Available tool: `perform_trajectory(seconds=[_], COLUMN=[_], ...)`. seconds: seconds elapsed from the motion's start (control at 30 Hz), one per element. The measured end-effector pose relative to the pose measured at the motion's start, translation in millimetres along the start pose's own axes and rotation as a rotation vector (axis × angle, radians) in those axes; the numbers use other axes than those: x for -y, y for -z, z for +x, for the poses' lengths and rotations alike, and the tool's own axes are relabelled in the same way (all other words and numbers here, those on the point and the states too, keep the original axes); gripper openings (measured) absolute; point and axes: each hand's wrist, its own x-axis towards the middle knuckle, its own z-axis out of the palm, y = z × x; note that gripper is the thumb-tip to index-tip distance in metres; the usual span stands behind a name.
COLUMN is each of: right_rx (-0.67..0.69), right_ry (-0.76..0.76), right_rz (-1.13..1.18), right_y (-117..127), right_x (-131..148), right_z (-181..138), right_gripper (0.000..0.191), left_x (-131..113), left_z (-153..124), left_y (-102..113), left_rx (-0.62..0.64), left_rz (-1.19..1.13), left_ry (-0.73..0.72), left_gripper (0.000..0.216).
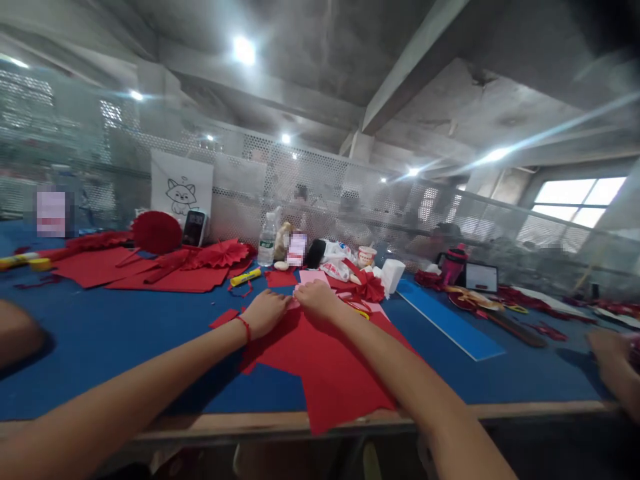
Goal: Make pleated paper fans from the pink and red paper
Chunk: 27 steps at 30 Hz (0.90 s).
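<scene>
Both my arms reach forward over a blue table (125, 340). My left hand (267, 310), with a red string round its wrist, and my right hand (316, 299) lie side by side, fingers curled and pressed onto the far edge of a red paper sheet (325, 373). That sheet runs back towards me and hangs over the table's wooden front edge. A pink sheet (313, 276) pokes out just beyond my fingers. A small red scrap (225, 318) lies left of my left hand.
Red paper sheets (150, 275), folded red fans (223, 253), a yellow glue stick (245, 277), a water bottle (267, 241), a phone (194, 228) and a white box (393, 275) lie further back. A blue strip (450, 322) lies right. Other people's hands show at left (17, 332) and right (613, 363).
</scene>
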Motion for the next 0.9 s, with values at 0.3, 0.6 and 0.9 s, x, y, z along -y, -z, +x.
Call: perform_trajectory(seconds=[0.3, 0.6, 0.9], right_rx=[-0.399, -0.464, -0.536], right_ry=[-0.438, -0.273, -0.524], right_rz=[0.309, 1.082, 1.475], right_y=[-51.4, -54.6, -54.4], right_x=[-5.2, 15.9, 23.0], right_z=[-8.8, -7.7, -1.5], right_gripper=[0.039, 0.044, 0.054], left_x=[24.4, 3.0, -22.5], left_z=[7.5, 10.5, 4.0], left_y=[-3.3, -8.1, -7.6], left_rx=[-0.347, -0.446, 0.015], left_rz=[-0.330, -1.549, -1.767], left_ry=[0.245, 0.526, 0.545], left_gripper=[0.032, 0.049, 0.043])
